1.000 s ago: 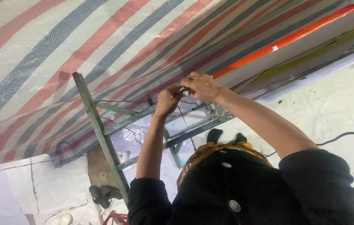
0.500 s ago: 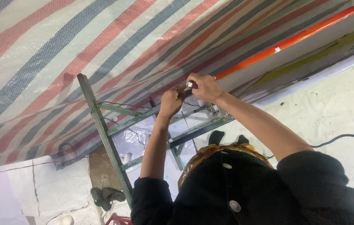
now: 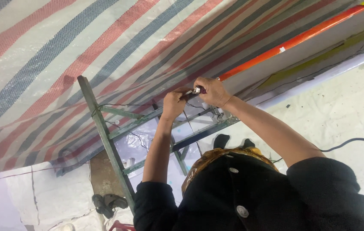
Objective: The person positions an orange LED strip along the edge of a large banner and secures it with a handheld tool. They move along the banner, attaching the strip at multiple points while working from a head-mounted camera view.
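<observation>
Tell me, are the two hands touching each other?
Cannot tell. In the head view, the left hand and right hand meet around a small tool, which hides any contact.

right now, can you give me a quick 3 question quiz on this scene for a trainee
1. True or false: both hands meet at one small tool.
2. What does the right hand hold? A) a small metal-tipped tool B) a hammer C) a paint roller
3. What colour is the frame below the hands?

Key:
1. True: the left hand touches the small metal-tipped tool too.
2. A
3. Green: the metal frame.
</observation>
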